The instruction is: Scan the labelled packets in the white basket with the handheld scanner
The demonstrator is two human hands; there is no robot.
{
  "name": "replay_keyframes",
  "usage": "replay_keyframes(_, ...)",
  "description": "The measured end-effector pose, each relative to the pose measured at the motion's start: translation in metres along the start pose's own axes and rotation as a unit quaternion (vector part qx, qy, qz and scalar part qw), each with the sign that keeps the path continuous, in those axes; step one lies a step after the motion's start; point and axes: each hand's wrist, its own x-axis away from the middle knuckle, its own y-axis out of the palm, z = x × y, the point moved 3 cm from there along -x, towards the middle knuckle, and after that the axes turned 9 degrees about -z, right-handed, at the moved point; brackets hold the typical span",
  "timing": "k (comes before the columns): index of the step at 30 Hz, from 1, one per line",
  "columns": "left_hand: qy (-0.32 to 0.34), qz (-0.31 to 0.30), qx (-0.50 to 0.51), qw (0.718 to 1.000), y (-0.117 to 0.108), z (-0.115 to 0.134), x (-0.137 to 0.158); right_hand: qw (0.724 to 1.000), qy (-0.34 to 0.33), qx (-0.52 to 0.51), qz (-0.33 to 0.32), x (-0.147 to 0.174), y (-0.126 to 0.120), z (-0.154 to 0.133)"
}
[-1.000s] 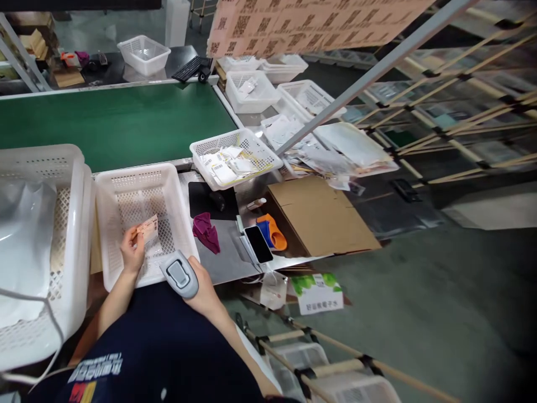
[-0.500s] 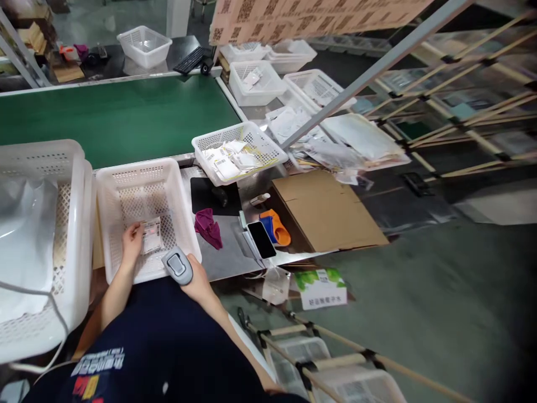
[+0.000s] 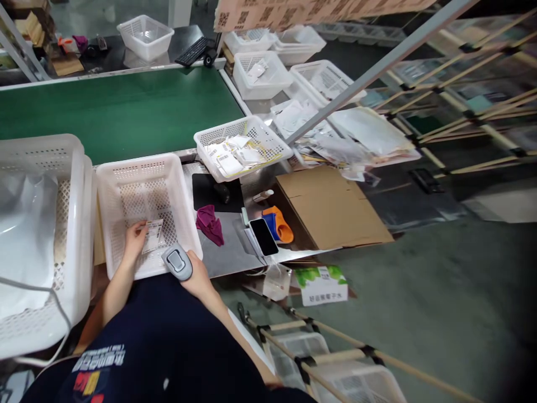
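Note:
My left hand point(image 3: 135, 242) reaches into a white perforated plastic basket point(image 3: 184, 207) and pinches the left edge of a printed paper slip point(image 3: 153, 235), which shows barcode-like marks. My right hand point(image 3: 198, 275) is wrapped round a grey handheld barcode scanner point(image 3: 177, 262) at the basket's front right corner. The scanner's head points left, toward the slip. Its handle is mostly hidden in my palm. Beside the basket on the bench lies a crumpled purple cloth point(image 3: 209, 225).
Left stands a stack of larger white baskets point(image 3: 78, 235) with a plastic bag inside. A phone point(image 3: 264, 236), an orange and blue roll point(image 3: 279, 225), a cardboard sheet point(image 3: 335, 207) and a tray point(image 3: 268, 162) of labels are on the right. Behind runs a green conveyor belt point(image 3: 126, 115).
The slip in my left hand has tilted and shifted slightly. My right hand holds the scanner in nearly the same place. The whole view has shifted a little.

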Motion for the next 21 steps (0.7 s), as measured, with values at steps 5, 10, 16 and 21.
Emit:
replay_keyframes(5, -0.011, 0.006, 0.004, 1.000, 0.0003, -0.0015, -0.0013, 1.000, 0.000, 0.000, 0.005, -0.0028, 0.0004, 0.0011)
replay_keyframes(10, -0.032, 0.004, 0.009, 0.999, 0.0015, -0.0021, -0.0008, 1.000, 0.022, 0.006, -0.010, -0.0061, 0.0013, 0.0019)
replay_keyframes(16, -0.051, -0.004, 0.008, 0.999, 0.0029, -0.0036, -0.0013, 0.998, 0.054, 0.008, -0.033, -0.0084, 0.0008, 0.0001)
replay_keyframes(21, -0.046, -0.005, 0.000, 0.999, 0.0032, -0.0064, -0.0024, 0.997, 0.067, 0.019, -0.042, -0.0088, -0.0008, -0.0037)
